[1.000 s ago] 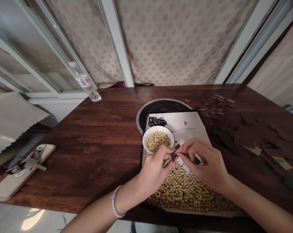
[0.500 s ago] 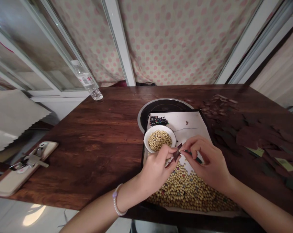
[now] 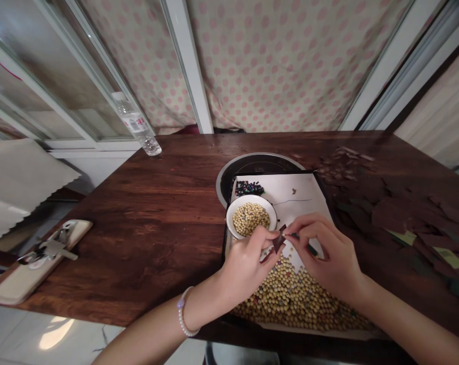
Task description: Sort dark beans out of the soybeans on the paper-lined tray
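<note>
Fingers (image 3: 269,234) of the left hand (image 3: 244,268) and the right hand (image 3: 324,258) stand narrow, their tips meeting from either side on a small dark brown flake (image 3: 279,240), held above a white paper sheet (image 3: 293,195) just beside a white bowl (image 3: 251,217). Against the earlier frames, the flake presents a shorter, more compact outline, and the hands sit slightly further right in view. The camera has also shifted, bringing the far edge of the wooden table (image 3: 138,213) closer to level. The bowl, filled with soybeans (image 3: 251,220), keeps its place near a patch of small dark beads (image 3: 249,188). A large heap of soybeans (image 3: 297,299) lies on the sheet directly below the hands, with small coloured specks among it that are too small to identify. A slim dark item (image 3: 311,248) lies partly hidden under the right hand; its kind cannot be determined. The fingertips cover parts of the flake, so its full shape and material cannot be confirmed. The hands also block the area where the bowl meets the heap. A pearl bracelet (image 3: 182,314) circles the left wrist. Dark brown pieces (image 3: 396,218) lie scattered across the table's right side, running out of frame.
</note>
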A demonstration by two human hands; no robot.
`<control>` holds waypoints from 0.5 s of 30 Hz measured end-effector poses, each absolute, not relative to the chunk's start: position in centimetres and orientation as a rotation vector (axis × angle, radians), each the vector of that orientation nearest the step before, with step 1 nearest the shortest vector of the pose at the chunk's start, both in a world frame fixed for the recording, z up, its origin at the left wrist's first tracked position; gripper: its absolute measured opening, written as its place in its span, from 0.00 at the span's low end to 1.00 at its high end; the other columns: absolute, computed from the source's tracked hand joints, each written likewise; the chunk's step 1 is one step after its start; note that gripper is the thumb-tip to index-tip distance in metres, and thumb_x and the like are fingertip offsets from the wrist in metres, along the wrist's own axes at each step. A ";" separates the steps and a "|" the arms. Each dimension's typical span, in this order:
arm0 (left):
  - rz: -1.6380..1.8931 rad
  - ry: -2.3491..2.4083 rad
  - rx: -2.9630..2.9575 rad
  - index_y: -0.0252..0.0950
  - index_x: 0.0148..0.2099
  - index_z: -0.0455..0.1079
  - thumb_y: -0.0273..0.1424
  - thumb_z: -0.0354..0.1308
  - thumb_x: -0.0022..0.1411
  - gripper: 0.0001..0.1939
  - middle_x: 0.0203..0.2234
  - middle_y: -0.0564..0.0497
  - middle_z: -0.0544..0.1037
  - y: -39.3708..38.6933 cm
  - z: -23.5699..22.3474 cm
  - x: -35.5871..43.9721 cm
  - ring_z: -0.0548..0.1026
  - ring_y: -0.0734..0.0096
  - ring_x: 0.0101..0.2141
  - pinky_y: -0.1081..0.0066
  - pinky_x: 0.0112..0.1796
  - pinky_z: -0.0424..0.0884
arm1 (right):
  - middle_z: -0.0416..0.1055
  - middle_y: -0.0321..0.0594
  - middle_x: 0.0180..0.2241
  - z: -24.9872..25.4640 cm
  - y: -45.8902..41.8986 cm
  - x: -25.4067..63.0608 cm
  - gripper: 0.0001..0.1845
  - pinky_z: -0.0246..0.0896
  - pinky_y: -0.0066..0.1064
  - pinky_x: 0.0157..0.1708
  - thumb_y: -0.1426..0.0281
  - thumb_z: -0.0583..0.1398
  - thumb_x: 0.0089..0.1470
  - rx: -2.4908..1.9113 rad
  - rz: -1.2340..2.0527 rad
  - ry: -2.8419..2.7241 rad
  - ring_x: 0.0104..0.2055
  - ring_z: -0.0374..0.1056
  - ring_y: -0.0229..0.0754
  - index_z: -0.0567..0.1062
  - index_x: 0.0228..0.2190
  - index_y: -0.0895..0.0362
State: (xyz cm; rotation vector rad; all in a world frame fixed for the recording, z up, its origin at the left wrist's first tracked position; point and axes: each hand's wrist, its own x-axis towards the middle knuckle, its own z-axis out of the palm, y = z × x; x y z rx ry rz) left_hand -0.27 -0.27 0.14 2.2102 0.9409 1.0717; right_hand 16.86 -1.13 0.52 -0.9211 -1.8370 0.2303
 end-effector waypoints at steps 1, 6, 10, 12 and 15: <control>1.073 0.936 2.213 0.35 0.41 0.61 0.23 0.55 0.57 0.09 0.29 0.51 0.79 -0.3 0.2 -0.3 0.78 0.73 0.29 0.77 0.28 0.74 | 0.67 0.38 0.32 0.5 -1.1 16.9 0.14 0.65 0.31 0.34 0.86 0.56 0.46 -0.920 0.234 -1.843 0.35 0.67 0.38 0.63 0.26 0.55; 1.072 0.927 2.202 0.35 0.41 0.61 0.22 0.54 0.57 0.09 0.29 0.51 0.79 -0.3 0.1 -0.3 0.78 0.74 0.29 0.77 0.29 0.74 | 0.67 0.39 0.31 0.5 -1.1 16.9 0.14 0.66 0.30 0.33 0.86 0.56 0.46 -0.917 0.208 -1.860 0.35 0.68 0.38 0.62 0.26 0.55; 1.082 0.934 2.191 0.36 0.41 0.61 0.22 0.54 0.57 0.09 0.30 0.50 0.79 -0.3 0.2 -0.2 0.79 0.73 0.31 0.77 0.30 0.75 | 0.68 0.39 0.31 0.5 -1.1 16.9 0.13 0.67 0.31 0.33 0.85 0.56 0.47 -0.912 0.168 -1.868 0.35 0.68 0.38 0.63 0.27 0.55; 1.085 0.939 2.210 0.36 0.40 0.61 0.22 0.54 0.57 0.09 0.31 0.50 0.79 -0.3 0.3 -0.3 0.79 0.72 0.32 0.77 0.30 0.75 | 0.68 0.39 0.31 0.5 -1.2 16.8 0.13 0.67 0.31 0.33 0.84 0.56 0.47 -0.919 0.176 -1.856 0.34 0.68 0.38 0.63 0.26 0.54; 1.091 0.949 2.265 0.35 0.41 0.61 0.23 0.55 0.57 0.09 0.32 0.49 0.79 -0.4 0.4 -0.3 0.79 0.71 0.31 0.76 0.29 0.75 | 0.67 0.38 0.31 0.5 -1.2 16.8 0.13 0.66 0.32 0.32 0.84 0.57 0.48 -0.930 0.199 -1.825 0.34 0.68 0.38 0.62 0.26 0.55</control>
